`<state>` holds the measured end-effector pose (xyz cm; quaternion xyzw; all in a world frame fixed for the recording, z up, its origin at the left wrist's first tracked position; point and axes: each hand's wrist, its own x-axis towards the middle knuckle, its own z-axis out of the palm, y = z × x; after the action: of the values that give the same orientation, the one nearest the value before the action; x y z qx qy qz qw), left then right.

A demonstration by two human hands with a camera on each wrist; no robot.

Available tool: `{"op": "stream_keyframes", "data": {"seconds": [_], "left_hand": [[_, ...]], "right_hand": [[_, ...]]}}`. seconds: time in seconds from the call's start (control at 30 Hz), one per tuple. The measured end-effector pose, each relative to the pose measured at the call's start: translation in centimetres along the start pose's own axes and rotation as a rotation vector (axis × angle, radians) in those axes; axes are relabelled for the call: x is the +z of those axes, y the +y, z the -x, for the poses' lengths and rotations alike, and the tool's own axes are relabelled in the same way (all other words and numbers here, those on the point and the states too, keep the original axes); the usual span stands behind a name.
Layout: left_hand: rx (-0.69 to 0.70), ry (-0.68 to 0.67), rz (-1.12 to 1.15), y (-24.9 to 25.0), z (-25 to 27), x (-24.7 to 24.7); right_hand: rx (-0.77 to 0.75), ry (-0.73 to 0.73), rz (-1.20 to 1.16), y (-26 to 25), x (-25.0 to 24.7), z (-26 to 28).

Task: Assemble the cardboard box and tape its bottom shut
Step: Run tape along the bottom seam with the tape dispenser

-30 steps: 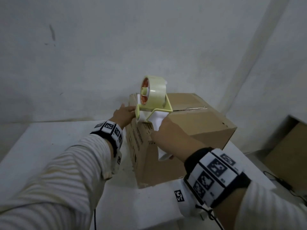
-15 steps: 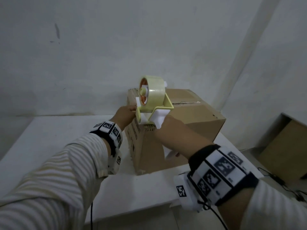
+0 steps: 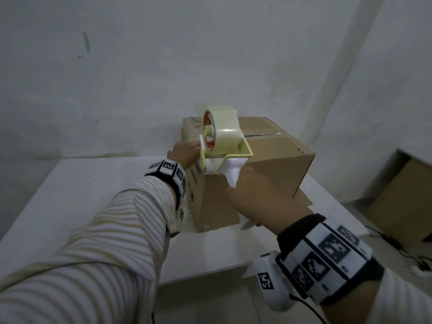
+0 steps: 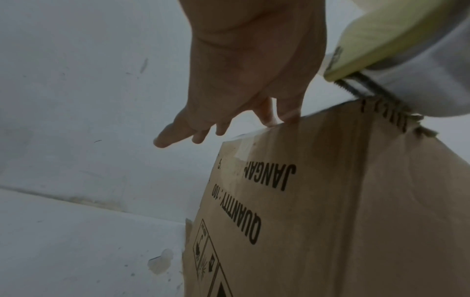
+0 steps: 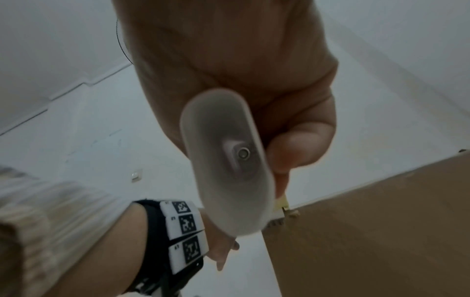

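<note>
Left hand (image 3: 184, 152), fingers straight, rests on the top near edge of the cardboard box (image 3: 268, 169). Box sits on the white tabletop (image 3: 70, 202) against the wall. Right hand (image 3: 259, 197) grasps the handle of the tape dispenser (image 3: 222, 141), which hides the box's near top corner. Brown carton (image 3: 402, 206) on the floor, far right.

A brown cardboard box (image 3: 268, 164) stands assembled on the white counter (image 3: 81, 206), its closed flaps facing up with a seam running across the top. Black print (it reads upside down in the left wrist view) covers its left side. A tape dispenser (image 3: 222, 146), pale yellow with a white handle, sits at the box's near top edge.
</note>
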<state>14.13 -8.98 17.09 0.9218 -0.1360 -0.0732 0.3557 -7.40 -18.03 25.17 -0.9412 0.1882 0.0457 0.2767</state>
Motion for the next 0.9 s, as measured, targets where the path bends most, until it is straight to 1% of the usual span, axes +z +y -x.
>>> {"op": "stream_keyframes", "data": {"seconds": [0.07,0.17,0.23,0.3,0.4,0.47,0.5,0.6,0.67,0.73,0.8,0.9], "left_hand": [[0.001,-0.013,-0.022,1.2,1.6,-0.3],[-0.027,0.009,-0.094,1.3,2.0,-0.5],[-0.02,0.009,-0.132,1.3,1.8,-0.4],[-0.051,0.002,-0.136,1.5,2.0,-0.6],[-0.101,0.043,-0.078,2.2,2.7,-0.8],[-0.067,0.038,-0.119,2.3,3.3,-0.6],[-0.047,0.002,-0.109,1.9,3.5,-0.4],[0.024,-0.046,0.034,0.8,4.1,0.2],[0.036,-0.058,0.079,0.4,4.7,0.4],[0.041,-0.098,0.031,0.1,4.9,0.5],[0.04,-0.134,-0.076,0.2,4.9,0.4],[-0.058,-0.075,-0.051,1.3,5.5,0.3]], "right_hand": [[0.055,-0.009,-0.015,0.3,-0.1,0.5],[0.079,-0.02,0.039,0.3,0.1,0.9],[0.071,-0.019,0.064,0.3,0.4,1.1],[0.035,0.013,0.067,0.1,0.9,1.2],[0.033,0.036,0.053,0.2,1.5,1.2],[0.037,0.051,0.035,0.3,1.8,1.1],[0.045,0.048,0.025,0.4,1.8,1.1],[0.07,0.008,0.023,0.3,1.8,1.2],[0.075,-0.008,-0.014,0.3,1.8,1.4],[0.09,-0.019,-0.08,0.3,1.6,1.4],[0.112,-0.048,-0.155,0.6,1.1,1.5],[0.148,-0.121,-0.233,1.4,1.5,1.9]]}}
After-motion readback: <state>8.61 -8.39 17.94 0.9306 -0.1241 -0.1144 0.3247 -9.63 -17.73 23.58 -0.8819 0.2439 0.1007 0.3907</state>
